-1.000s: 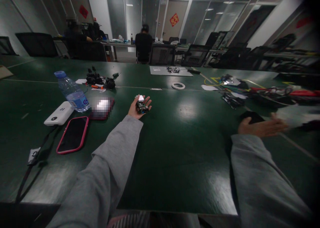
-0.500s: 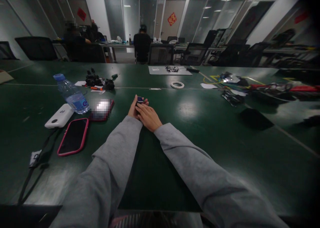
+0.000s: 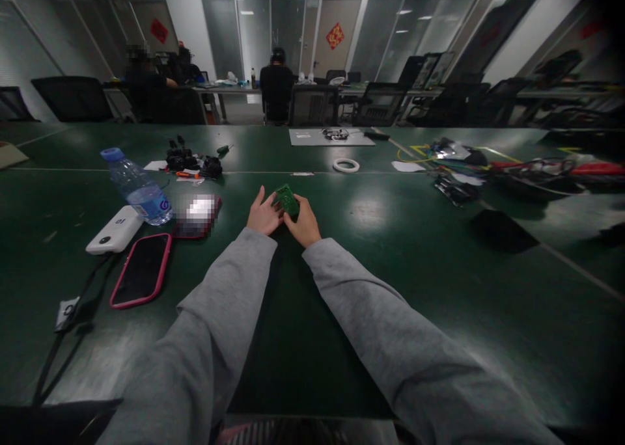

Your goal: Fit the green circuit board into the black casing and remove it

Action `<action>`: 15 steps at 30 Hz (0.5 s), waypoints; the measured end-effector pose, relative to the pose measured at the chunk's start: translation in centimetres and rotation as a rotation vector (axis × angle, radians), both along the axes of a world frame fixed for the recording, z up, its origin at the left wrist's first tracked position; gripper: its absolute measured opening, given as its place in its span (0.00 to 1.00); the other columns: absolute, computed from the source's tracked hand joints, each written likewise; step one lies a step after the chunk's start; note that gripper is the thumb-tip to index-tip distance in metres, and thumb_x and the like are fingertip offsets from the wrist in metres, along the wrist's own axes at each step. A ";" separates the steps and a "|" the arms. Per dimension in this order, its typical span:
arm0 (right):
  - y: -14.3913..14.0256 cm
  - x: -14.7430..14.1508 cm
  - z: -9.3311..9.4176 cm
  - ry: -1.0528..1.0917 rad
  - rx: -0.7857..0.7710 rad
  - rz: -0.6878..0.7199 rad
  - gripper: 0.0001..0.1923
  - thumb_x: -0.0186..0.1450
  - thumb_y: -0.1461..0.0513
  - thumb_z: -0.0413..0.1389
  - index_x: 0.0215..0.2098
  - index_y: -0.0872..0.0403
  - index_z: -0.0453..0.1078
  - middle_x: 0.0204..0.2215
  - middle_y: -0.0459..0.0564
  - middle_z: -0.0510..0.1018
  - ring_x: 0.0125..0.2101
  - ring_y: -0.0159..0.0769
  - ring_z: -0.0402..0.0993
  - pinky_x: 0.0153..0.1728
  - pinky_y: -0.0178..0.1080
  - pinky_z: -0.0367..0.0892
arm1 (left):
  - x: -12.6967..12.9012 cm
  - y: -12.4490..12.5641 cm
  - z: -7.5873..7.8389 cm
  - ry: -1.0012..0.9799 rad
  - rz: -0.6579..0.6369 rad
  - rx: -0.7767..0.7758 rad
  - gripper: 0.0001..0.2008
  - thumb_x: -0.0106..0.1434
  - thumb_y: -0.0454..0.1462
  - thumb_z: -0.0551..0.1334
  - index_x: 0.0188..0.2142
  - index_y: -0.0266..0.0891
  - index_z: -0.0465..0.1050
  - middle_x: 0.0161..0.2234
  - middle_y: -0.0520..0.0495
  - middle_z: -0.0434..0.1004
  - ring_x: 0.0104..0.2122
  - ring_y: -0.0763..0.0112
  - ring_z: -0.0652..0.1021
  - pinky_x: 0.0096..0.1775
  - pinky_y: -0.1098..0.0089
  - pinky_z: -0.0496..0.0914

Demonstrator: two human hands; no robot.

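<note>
A small green circuit board is held tilted above the table, its green face toward me. My right hand grips the board's right edge between thumb and fingers. Just left of the board, my left hand is open, palm up, with its fingers spread. Its fingertips come close to the board's left edge; whether they touch it I cannot tell. The far side of the board is hidden.
On the left of the green table are a water bottle, a white power bank with a cable, a red-rimmed phone and a second device. Further off lie a white ring and a wire tangle.
My hands were folded together around an object with a dark screen-like face. They have parted; my right hand now shows the green board, and my left hand has opened.
</note>
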State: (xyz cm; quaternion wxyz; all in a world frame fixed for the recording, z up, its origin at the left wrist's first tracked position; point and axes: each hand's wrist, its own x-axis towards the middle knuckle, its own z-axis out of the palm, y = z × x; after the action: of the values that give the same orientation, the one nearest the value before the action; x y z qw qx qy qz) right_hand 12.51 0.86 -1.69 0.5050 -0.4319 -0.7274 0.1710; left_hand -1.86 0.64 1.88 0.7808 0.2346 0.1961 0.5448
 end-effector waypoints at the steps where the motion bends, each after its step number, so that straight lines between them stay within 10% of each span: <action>1: 0.2 0.1 -0.2 0.042 -0.025 -0.027 0.30 0.59 0.61 0.55 0.59 0.57 0.57 0.55 0.60 0.65 0.57 0.43 0.64 0.60 0.49 0.60 | 0.0 -0.1 0.0 0.004 -0.019 -0.002 0.26 0.65 0.55 0.53 0.50 0.40 0.71 0.38 0.42 0.79 0.38 0.60 0.80 0.45 0.59 0.72; 9: 3.0 1.7 -1.4 0.432 -0.281 -0.148 0.37 0.48 0.51 0.66 0.51 0.57 0.61 0.46 0.57 0.73 0.47 0.43 0.71 0.53 0.50 0.67 | 0.5 -0.4 0.1 0.036 -0.111 0.026 0.24 0.66 0.53 0.53 0.56 0.46 0.67 0.49 0.43 0.76 0.45 0.58 0.78 0.53 0.51 0.67; 15: 4.0 6.3 1.3 0.814 -0.535 -0.035 0.30 0.47 0.53 0.69 0.43 0.54 0.66 0.35 0.49 0.77 0.31 0.34 0.74 0.32 0.38 0.73 | 0.2 -0.1 0.0 0.078 -0.152 0.086 0.24 0.67 0.52 0.53 0.59 0.49 0.64 0.60 0.43 0.68 0.59 0.53 0.69 0.59 0.39 0.57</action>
State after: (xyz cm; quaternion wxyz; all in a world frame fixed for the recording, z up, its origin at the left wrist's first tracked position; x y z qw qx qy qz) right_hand 18.82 4.87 -0.36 0.6226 -0.4566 -0.3940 0.4987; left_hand -1.61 0.50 1.88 0.8010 0.3032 0.1843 0.4822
